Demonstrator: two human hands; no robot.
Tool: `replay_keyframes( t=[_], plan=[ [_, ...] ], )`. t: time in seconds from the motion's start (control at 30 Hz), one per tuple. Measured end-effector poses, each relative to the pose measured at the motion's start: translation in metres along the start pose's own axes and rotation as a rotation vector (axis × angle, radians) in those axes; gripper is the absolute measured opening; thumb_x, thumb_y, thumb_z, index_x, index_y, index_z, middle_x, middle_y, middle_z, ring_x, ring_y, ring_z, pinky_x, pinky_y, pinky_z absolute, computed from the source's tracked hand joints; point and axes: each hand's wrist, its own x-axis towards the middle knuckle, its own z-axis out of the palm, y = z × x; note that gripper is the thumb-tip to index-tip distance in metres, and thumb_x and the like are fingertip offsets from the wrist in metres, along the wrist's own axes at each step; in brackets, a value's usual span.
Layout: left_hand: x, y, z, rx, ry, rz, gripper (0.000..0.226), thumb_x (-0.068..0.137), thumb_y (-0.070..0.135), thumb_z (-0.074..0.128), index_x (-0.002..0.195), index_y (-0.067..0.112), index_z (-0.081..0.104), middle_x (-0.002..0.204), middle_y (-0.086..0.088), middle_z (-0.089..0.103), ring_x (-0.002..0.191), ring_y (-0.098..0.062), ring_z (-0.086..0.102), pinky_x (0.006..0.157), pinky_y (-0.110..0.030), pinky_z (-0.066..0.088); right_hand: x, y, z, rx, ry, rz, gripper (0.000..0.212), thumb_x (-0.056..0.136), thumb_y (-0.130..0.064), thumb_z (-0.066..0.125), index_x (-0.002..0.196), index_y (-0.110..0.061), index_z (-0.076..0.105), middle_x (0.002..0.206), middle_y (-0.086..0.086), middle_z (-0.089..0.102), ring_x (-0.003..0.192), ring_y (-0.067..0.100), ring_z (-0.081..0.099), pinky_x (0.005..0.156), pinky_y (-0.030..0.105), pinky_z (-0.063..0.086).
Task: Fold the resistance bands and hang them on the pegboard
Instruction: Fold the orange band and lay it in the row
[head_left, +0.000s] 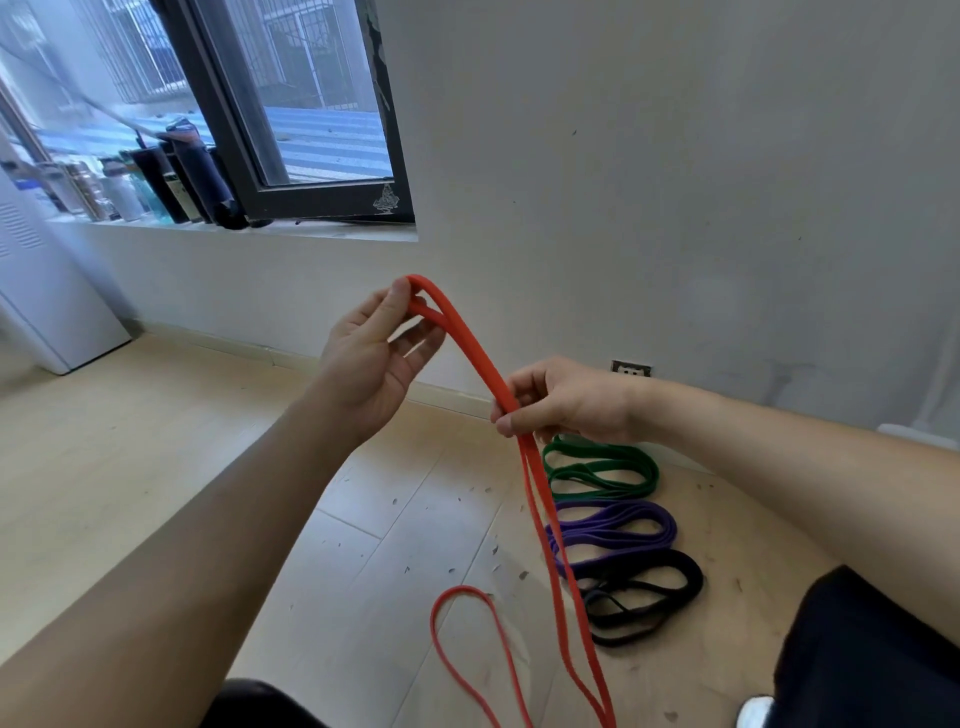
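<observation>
1. Left thumb (400, 295): pressed on the folded top of the orange band (470, 343), clamping the bend against the fingers behind it; the remaining fingers lie loosely curled below the bend.
2. Right fingers (511, 415): curled together with the thumb round the orange band's strands, pinching them lower down the band.
3. Left hand (379, 358): raised, palm towards the camera, higher than and to the left of the right hand (569, 400), whose back faces upward.
4. Orange band: runs taut and sloping from the left hand down to the right hand, then hangs as two strands towards the lower edge of the view, passing in front of the bands on the floor.
5. Thin red band (462, 588): lies as an open loop on the floor (156, 467), left of the hanging strands.
6. Green band (644, 467), purple band (667, 530) and black band (685, 571): each folded, lying in a row on the floor, green nearest the wall (675, 156), black nearest the person.
7. Surroundings: a dark-framed window (332, 200) with bottles (156, 182) on its sill, a wall socket (631, 369) just above the right hand, a white cabinet (41, 291) at far left. No pegboard is in view.
</observation>
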Motion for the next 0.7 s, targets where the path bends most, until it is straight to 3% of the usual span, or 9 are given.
replay_keyframes(
  t=[0.13,0.3,0.37,0.5,0.63,0.7],
  plan=[
    [0.004,0.005,-0.017,-0.065,0.111,0.020,0.019,0.100,0.025,0.058,0.102,0.008,0.067,0.091,-0.005,0.073,0.093,-0.020,0.075,0.085,-0.034,0.060,0.000,0.007,-0.006,-0.258,-0.004,0.069,0.005,0.089,-0.016,0.075,0.093,-0.015,0.075,0.089,0.003,0.070,0.085,0.018,0.066,0.090,0.048,0.055],
    [0.008,0.007,-0.053,0.040,0.198,-0.026,0.020,0.101,0.025,0.057,0.104,0.008,0.068,0.093,-0.004,0.073,0.099,-0.021,0.073,0.088,-0.035,0.060,-0.007,0.011,-0.018,-0.328,0.054,0.131,0.012,0.092,-0.015,0.071,0.103,-0.011,0.075,0.091,0.003,0.074,0.087,0.012,0.070,0.088,0.035,0.054],
    [0.010,0.003,-0.069,0.145,0.225,-0.082,0.019,0.101,0.023,0.058,0.105,0.007,0.068,0.096,-0.005,0.068,0.103,-0.023,0.069,0.086,-0.034,0.061,-0.008,0.010,-0.022,-0.328,0.098,0.106,0.016,0.091,-0.013,0.072,0.107,-0.011,0.074,0.092,0.004,0.076,0.087,0.013,0.070,0.087,0.035,0.053],
    [0.005,-0.006,-0.092,0.529,0.187,-0.233,0.016,0.102,0.018,0.058,0.107,0.006,0.068,0.105,-0.012,0.065,0.093,-0.023,0.067,0.081,-0.033,0.064,-0.012,0.010,-0.028,-0.275,0.181,0.062,0.016,0.092,-0.011,0.070,0.107,-0.008,0.073,0.092,0.006,0.076,0.086,0.017,0.071,0.084,0.035,0.054],
    [-0.004,-0.018,-0.097,1.083,-0.001,-0.356,0.017,0.099,0.012,0.063,0.115,0.014,0.070,0.116,-0.011,0.072,0.108,-0.027,0.068,0.090,-0.036,0.057,-0.015,0.008,-0.023,-0.250,0.206,0.010,0.016,0.095,-0.013,0.067,0.109,-0.010,0.073,0.098,0.009,0.076,0.097,0.024,0.072,0.088,0.035,0.056],
    [-0.006,-0.022,-0.087,1.167,-0.094,-0.355,0.025,0.097,0.009,0.066,0.119,0.019,0.068,0.118,-0.006,0.071,0.112,-0.023,0.066,0.095,-0.037,0.054,-0.013,0.006,-0.018,-0.257,0.204,-0.016,0.015,0.096,-0.014,0.067,0.109,-0.011,0.073,0.097,0.008,0.076,0.095,0.021,0.073,0.087,0.033,0.057]
  ],
)
